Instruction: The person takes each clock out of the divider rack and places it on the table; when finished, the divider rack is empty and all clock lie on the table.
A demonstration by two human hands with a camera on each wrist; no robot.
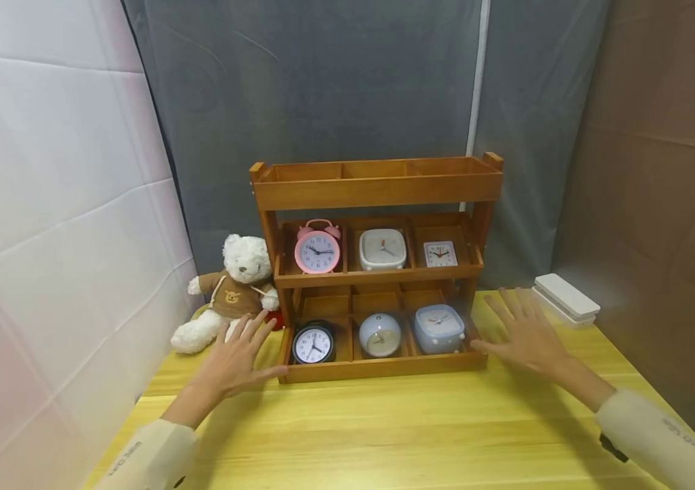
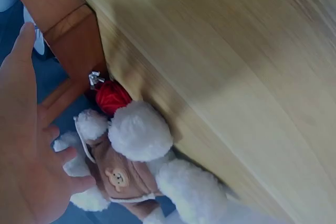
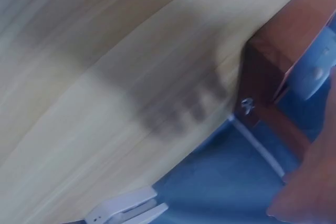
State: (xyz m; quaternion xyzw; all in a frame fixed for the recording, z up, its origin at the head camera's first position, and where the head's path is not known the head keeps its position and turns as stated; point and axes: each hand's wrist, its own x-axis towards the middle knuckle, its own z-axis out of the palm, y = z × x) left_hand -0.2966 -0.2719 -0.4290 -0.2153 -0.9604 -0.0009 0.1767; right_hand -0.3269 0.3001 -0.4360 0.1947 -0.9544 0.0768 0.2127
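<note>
One three-tier wooden shelf (image 1: 378, 194) stands at the head view's centre, its compartments holding a pink twin-bell alarm clock (image 1: 317, 252), white rounded clock (image 1: 382, 249) and small square clock (image 1: 440, 254) mid-tier; black round clock (image 1: 313, 344), spherical clock (image 1: 380, 335) and blue clock (image 1: 439, 329) below. The left hand (image 1: 231, 364), lower left, and right hand (image 1: 527, 335), right of centre, are free, fingers spread, near its lower corners. Only the wrist views show side hardware (image 3: 247, 105), perhaps wing nuts.

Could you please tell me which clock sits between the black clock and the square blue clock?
A round, pale blue clock sits between them on the bottom tier, as the head view shows.
</note>
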